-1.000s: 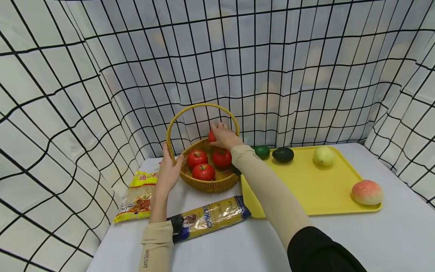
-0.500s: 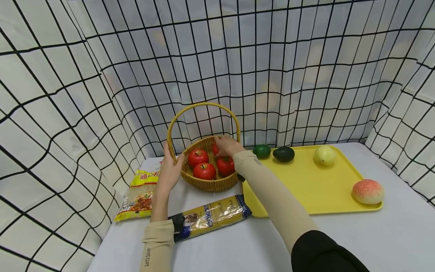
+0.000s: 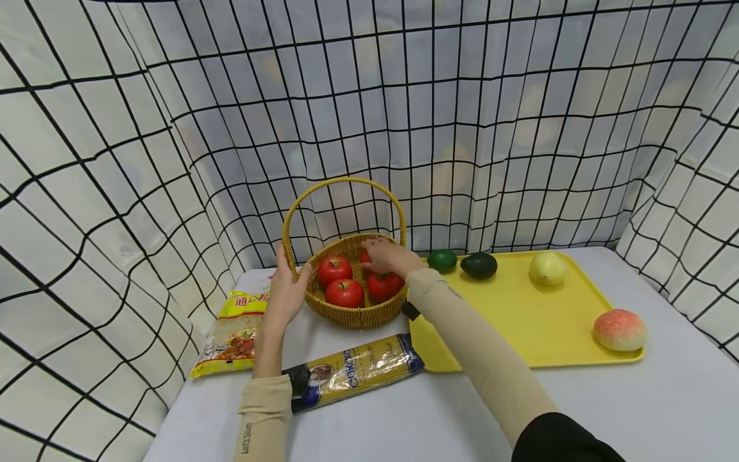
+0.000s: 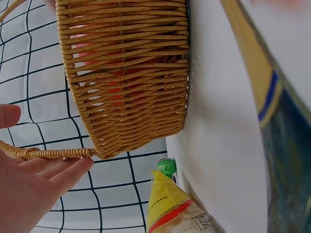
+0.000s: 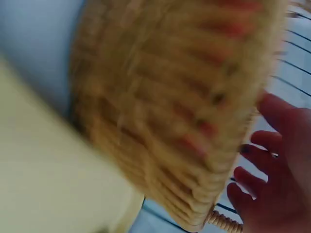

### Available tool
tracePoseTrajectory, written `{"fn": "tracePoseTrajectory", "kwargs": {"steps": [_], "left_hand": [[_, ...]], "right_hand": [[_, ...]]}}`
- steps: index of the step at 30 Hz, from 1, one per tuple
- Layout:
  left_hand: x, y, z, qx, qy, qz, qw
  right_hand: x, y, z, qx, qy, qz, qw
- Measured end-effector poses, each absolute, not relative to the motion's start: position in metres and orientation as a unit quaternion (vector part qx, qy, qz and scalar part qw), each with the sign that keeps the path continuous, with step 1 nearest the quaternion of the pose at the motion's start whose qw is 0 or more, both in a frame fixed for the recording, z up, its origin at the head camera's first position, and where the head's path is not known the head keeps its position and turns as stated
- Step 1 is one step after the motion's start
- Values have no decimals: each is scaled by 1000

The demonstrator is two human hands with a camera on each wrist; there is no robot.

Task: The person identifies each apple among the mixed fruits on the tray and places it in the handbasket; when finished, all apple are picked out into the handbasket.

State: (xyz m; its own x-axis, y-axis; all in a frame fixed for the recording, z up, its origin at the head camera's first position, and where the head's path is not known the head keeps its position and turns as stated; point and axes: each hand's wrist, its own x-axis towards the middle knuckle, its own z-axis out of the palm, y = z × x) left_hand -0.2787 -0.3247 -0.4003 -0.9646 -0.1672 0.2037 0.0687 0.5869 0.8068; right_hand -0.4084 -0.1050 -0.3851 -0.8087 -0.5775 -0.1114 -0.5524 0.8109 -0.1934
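A woven wicker basket (image 3: 358,316) with a tall arched handle stands on the white table in the head view. Several red apples (image 3: 344,293) lie inside it. My left hand (image 3: 287,290) is at the left foot of the handle; in the left wrist view its nearly straight fingers lie under the handle, with the thumb apart from it. Over the back right of the basket, my right hand (image 3: 388,256) is beside a red apple (image 3: 365,256), which it partly hides. Loosely bent fingers (image 5: 260,160) show near the rim in the blurred right wrist view, with no apple visible in them.
Right of the basket lies a yellow tray (image 3: 519,327) with a peach (image 3: 620,330), a pale yellow-green fruit (image 3: 548,268), a dark avocado-like fruit (image 3: 479,265) and a green fruit (image 3: 442,260). A spaghetti pack (image 3: 364,370) lies in front; a yellow food bag (image 3: 233,337) is left. Black netting stands behind.
My right hand has lowered an apple into the back of the basket, then shifted slightly right with its fingers loosened. My left hand has stayed at the handle.
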Motion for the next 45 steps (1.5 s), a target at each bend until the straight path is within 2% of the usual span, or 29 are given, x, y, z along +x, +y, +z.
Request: {"fn": "tracePoseTrajectory", "kwargs": {"steps": [7,14,19,27,45], "left_hand": [[-278,-323,-401,32,-883,-451,127],[-281,-325,-399,28,-888,-440,129],[-284,-328,-394,23,-890,-436,133],[-282,-328,-396,34,-886,-443,130],[-281,-327,-401,27,-882,-449,142]], "right_hand": [[-361,-36,-394,-337,909,-241,49],[-311,57,-401,-282,912,-293,48],[-298,100,-401,-253,920,-298,44],[-296,120,-394,-243,925,-287,56],[-292,138,-376,-238,925,-293,47]]}}
